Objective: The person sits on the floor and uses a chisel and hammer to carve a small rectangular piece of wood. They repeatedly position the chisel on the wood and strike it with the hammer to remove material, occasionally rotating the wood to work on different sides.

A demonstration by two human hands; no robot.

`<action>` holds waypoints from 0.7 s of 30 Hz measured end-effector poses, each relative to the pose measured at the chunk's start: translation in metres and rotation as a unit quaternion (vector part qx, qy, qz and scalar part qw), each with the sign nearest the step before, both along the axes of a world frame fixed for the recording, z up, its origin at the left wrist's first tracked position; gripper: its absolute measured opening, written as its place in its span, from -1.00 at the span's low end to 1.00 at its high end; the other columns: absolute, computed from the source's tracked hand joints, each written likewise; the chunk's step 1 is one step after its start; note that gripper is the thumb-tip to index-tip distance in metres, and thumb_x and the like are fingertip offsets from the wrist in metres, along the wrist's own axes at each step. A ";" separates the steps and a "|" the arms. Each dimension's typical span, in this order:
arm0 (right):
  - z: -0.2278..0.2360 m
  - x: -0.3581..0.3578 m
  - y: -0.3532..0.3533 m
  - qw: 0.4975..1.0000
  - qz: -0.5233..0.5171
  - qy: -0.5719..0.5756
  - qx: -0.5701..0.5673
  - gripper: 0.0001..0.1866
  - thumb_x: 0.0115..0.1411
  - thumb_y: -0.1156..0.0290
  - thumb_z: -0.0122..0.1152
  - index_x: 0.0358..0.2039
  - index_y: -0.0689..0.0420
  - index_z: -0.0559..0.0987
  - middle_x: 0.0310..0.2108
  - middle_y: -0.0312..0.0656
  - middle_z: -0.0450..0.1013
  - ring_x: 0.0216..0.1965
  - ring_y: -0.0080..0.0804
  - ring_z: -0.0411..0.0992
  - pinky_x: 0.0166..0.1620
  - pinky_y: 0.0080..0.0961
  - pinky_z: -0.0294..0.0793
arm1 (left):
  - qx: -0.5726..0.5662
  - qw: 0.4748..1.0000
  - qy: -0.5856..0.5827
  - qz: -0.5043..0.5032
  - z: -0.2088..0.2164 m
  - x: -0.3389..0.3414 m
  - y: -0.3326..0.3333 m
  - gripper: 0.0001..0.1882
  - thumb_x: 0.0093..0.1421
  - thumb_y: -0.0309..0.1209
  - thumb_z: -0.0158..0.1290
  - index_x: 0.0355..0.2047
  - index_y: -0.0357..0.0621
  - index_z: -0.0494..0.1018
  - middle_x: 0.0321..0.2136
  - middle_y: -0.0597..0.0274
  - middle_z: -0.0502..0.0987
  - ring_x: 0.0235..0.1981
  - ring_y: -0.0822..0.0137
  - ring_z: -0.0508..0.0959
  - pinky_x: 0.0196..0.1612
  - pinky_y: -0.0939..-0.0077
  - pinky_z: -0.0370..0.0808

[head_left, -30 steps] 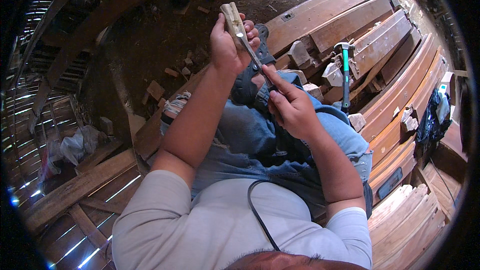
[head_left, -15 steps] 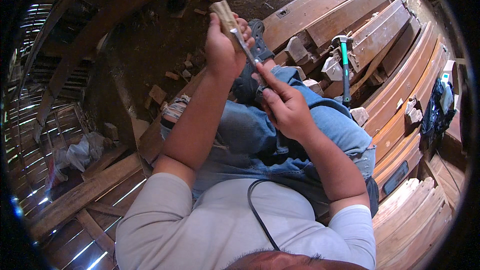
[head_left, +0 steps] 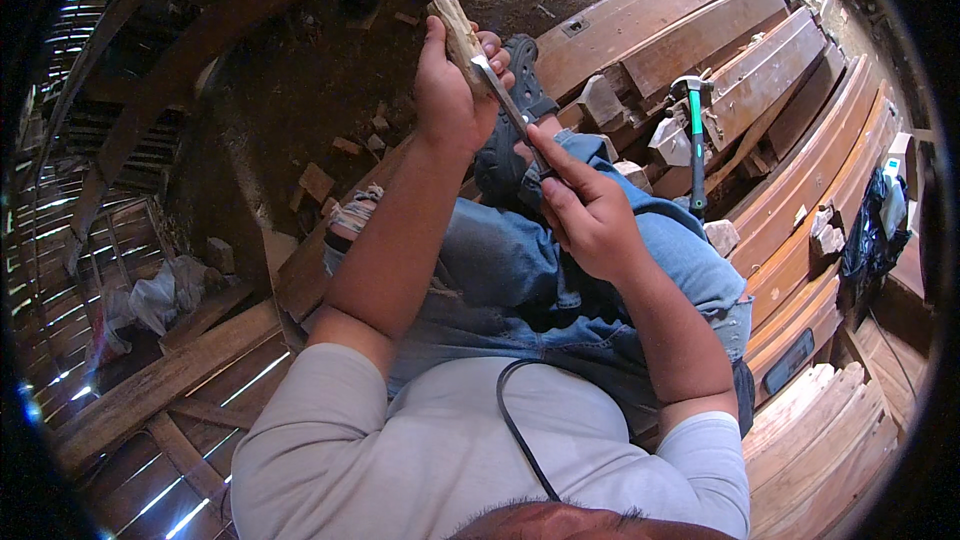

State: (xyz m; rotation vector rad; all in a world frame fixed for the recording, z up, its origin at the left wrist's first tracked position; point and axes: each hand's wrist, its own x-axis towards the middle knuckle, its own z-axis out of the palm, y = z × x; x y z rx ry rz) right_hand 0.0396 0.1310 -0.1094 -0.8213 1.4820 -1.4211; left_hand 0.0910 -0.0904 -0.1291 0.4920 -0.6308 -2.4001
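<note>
My left hand (head_left: 450, 105) is closed around a short pale piece of wood (head_left: 455, 28), whose rough upper end sticks out above the fingers. In my right hand (head_left: 593, 220) is a chisel (head_left: 510, 105), with the index finger stretched along its steel blade. The bright tip of the blade lies against the wood's side, close to my left fingers. My right palm hides most of the chisel's handle. Both hands are held out in front of my bent legs in torn blue jeans (head_left: 480, 260). A dark clog (head_left: 520, 80) shows just behind the left hand.
Long brown boards (head_left: 650, 0) are stacked on the right, with wood offcuts among them. A hammer with a green-and-black handle (head_left: 696, 140) rests there. Farther right are a black plastic bag (head_left: 868, 235) and a phone-like dark object (head_left: 790, 362). Small wood blocks (head_left: 316, 180) litter the dirt floor.
My right hand and the chisel have shifted slightly right. The left hand with the wood has tipped a little, and the view has shifted slightly.
</note>
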 end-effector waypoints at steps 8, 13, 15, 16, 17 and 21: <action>-0.004 0.005 -0.001 0.996 0.014 -0.087 -0.008 -0.43 0.50 0.45 -0.06 0.50 -0.03 0.27 -0.61 -0.48 0.27 -0.66 -0.74 0.15 -0.56 -0.72 0.16 | -0.040 0.998 -0.031 0.025 0.008 -0.004 0.010 -0.50 0.54 0.16 -0.31 -0.14 -0.01 0.32 -0.45 0.30 0.29 -0.49 0.38 0.32 -0.46 0.45 0.31; -0.001 0.007 -0.001 0.992 -0.001 -0.126 -0.010 -0.42 0.50 0.45 -0.05 0.50 -0.03 0.26 -0.62 -0.47 0.28 -0.68 -0.73 0.15 -0.58 -0.71 0.17 | -0.055 0.998 -0.030 0.021 0.009 -0.006 0.024 -0.48 0.53 0.18 -0.32 -0.14 -0.01 0.31 -0.46 0.31 0.29 -0.50 0.39 0.30 -0.49 0.47 0.30; -0.001 0.005 0.000 0.990 0.005 -0.138 -0.007 -0.42 0.50 0.46 -0.05 0.50 -0.03 0.26 -0.62 -0.47 0.27 -0.68 -0.73 0.15 -0.58 -0.71 0.17 | -0.060 0.997 -0.032 0.025 0.010 -0.007 0.025 -0.48 0.53 0.18 -0.33 -0.15 -0.01 0.30 -0.46 0.31 0.29 -0.50 0.40 0.29 -0.49 0.48 0.29; 0.000 0.006 0.000 0.991 0.000 -0.134 -0.011 -0.42 0.50 0.46 -0.05 0.50 -0.03 0.26 -0.61 -0.47 0.28 -0.68 -0.73 0.15 -0.58 -0.72 0.18 | -0.066 0.997 -0.036 0.027 0.011 -0.007 0.025 -0.48 0.53 0.18 -0.33 -0.15 -0.01 0.30 -0.46 0.31 0.29 -0.50 0.40 0.29 -0.50 0.48 0.29; 0.000 0.008 -0.001 0.991 -0.004 -0.130 -0.015 -0.42 0.50 0.46 -0.05 0.50 -0.03 0.26 -0.61 -0.47 0.28 -0.67 -0.74 0.15 -0.58 -0.72 0.18 | -0.071 0.996 -0.040 0.029 0.011 -0.007 0.026 -0.47 0.53 0.19 -0.33 -0.15 -0.02 0.29 -0.46 0.31 0.29 -0.50 0.40 0.29 -0.50 0.48 0.28; -0.002 0.011 0.000 0.991 -0.014 -0.129 -0.011 -0.42 0.50 0.45 -0.04 0.50 -0.04 0.26 -0.57 -0.46 0.31 -0.65 -0.75 0.18 -0.58 -0.73 0.20 | -0.081 0.995 -0.055 0.034 0.012 -0.009 0.028 -0.47 0.53 0.20 -0.33 -0.17 -0.02 0.28 -0.46 0.31 0.29 -0.51 0.41 0.29 -0.52 0.48 0.28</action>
